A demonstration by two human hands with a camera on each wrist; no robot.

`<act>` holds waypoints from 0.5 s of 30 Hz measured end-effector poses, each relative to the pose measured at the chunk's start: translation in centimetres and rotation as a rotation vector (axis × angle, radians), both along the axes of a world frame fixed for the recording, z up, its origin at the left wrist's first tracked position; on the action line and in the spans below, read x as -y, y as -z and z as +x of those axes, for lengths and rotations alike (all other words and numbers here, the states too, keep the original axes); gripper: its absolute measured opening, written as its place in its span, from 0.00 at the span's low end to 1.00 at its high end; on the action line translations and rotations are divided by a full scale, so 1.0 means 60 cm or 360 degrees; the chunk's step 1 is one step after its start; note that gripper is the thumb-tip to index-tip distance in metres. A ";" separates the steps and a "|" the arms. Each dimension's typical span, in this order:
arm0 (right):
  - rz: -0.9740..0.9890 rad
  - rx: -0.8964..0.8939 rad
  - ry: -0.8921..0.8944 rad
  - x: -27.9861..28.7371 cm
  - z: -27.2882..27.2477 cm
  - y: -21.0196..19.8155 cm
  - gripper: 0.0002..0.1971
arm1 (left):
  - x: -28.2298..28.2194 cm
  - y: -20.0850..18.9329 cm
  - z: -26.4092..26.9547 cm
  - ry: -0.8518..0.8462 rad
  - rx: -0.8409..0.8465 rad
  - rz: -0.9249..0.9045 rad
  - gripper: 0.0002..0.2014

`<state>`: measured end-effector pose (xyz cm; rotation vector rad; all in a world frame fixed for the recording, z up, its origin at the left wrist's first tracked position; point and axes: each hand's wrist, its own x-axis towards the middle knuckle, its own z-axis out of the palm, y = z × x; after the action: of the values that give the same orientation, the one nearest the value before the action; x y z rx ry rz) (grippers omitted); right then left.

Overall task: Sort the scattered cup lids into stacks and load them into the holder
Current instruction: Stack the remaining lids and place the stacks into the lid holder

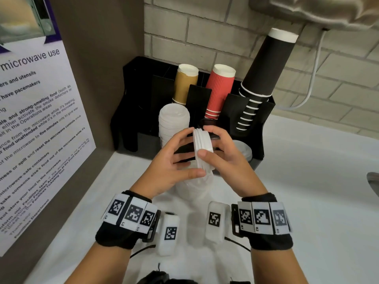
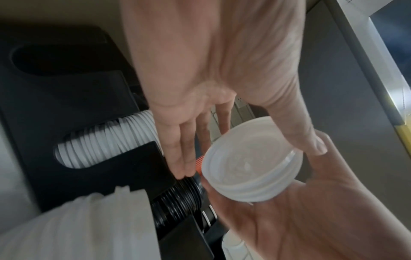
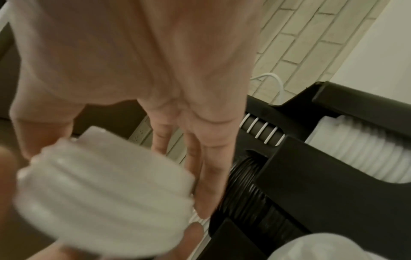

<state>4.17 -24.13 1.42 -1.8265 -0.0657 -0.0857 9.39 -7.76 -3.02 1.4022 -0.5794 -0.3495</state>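
A small stack of white lids (image 1: 202, 149) stands on edge in the air, just in front of the black holder (image 1: 127, 111). My left hand (image 1: 192, 152) holds its left face, index finger at the top rim and thumb at the bottom rim. My right hand (image 1: 205, 141) grips the other side, with the thumb across the near rim. The left wrist view looks into the stack's hollow underside (image 2: 251, 167). Inside the holder are a row of white lids (image 1: 173, 121), black lids (image 3: 244, 184) and more white lids (image 3: 360, 154). A longer white lid stack (image 1: 196, 187) lies on the counter under my hands.
Gold cups (image 1: 184, 85), red cups (image 1: 219, 91) and a tall leaning stack of black cups (image 1: 264, 72) stand in the holder's back slots. A microwave notice (image 1: 41, 119) covers the left wall. A white cable (image 1: 311, 78) hangs on the brick wall. A sink edge (image 1: 373, 185) shows far right.
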 end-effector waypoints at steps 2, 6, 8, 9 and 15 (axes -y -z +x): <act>0.0030 -0.0014 -0.0064 0.006 -0.004 -0.001 0.29 | -0.003 -0.001 0.001 0.0022 -0.0005 0.0001 0.50; 0.0088 -0.0007 -0.0109 0.015 -0.009 -0.002 0.28 | -0.001 -0.004 0.002 0.0027 0.0043 0.0024 0.47; 0.0036 0.0019 -0.0104 0.018 -0.010 -0.003 0.33 | 0.001 -0.006 0.003 0.0021 0.0076 0.0028 0.47; 0.0024 0.0033 -0.0092 0.019 -0.011 -0.003 0.34 | 0.001 -0.006 0.004 0.0020 0.0088 0.0032 0.47; -0.0047 0.0129 -0.0052 0.017 -0.009 -0.003 0.32 | 0.006 -0.004 0.009 0.0038 0.0147 0.0037 0.48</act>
<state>3.66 -25.15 1.61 -1.8505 -0.1546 -0.1361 9.91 -8.13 -2.76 1.4405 -0.6700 -0.3131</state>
